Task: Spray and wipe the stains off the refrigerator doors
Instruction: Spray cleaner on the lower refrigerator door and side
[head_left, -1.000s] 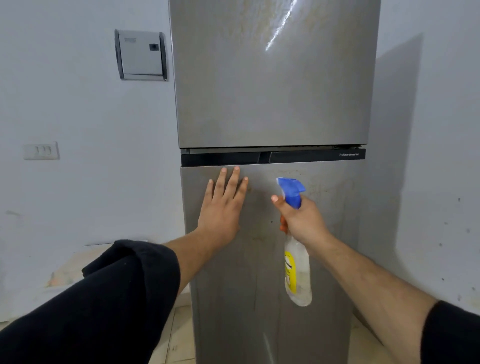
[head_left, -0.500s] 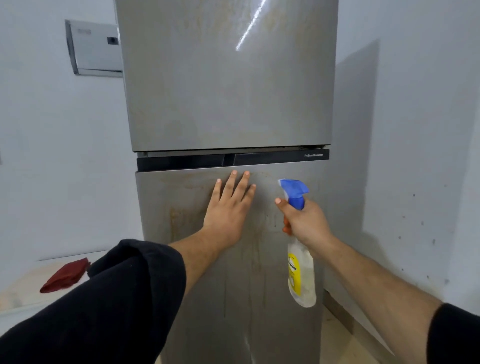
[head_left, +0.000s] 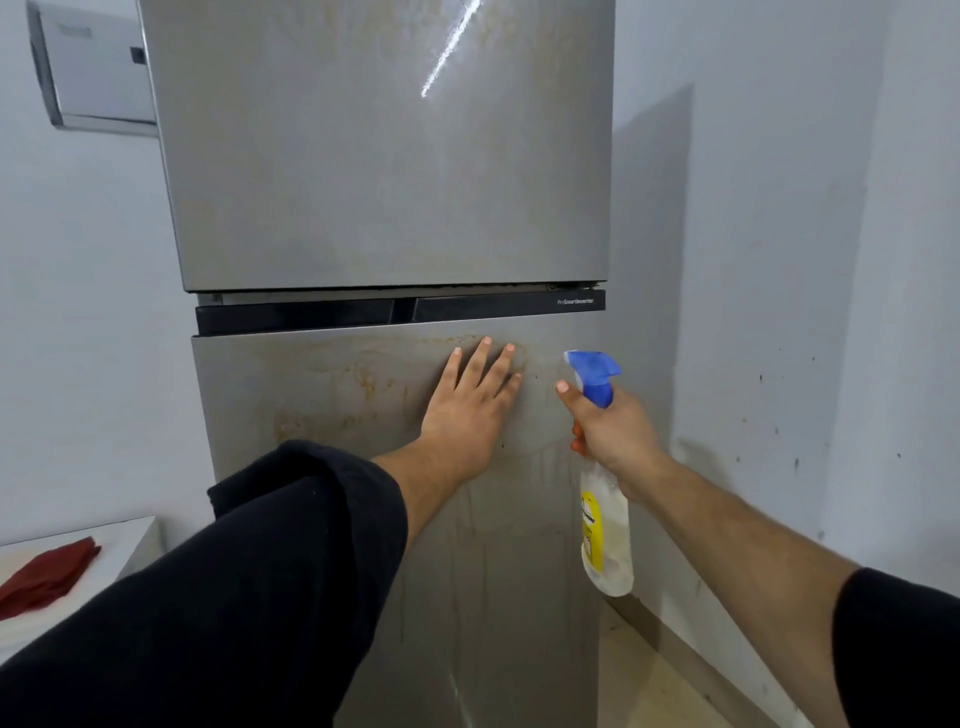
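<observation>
A tall steel refrigerator fills the middle of the view, with an upper door (head_left: 384, 171) and a lower door (head_left: 322, 395) split by a black band. Yellow-brown stains (head_left: 363, 384) and drip marks streak the top of the lower door. My left hand (head_left: 467, 410) lies flat on that door just under the band, fingers apart. Beside it, my right hand (head_left: 613, 431) grips the neck of a clear spray bottle (head_left: 605, 540) with a blue trigger head and yellow label, index finger on the trigger, nozzle facing the door.
A dark red cloth (head_left: 47, 577) lies on a low white ledge (head_left: 124, 540) at the lower left. A white wall box (head_left: 88, 73) hangs at the upper left. A speckled white wall (head_left: 779, 312) stands close on the right, with tiled floor (head_left: 654, 691) below.
The view has swung so the refrigerator sits further left and the red cloth has come into sight. My hands keep their places on the lower door.
</observation>
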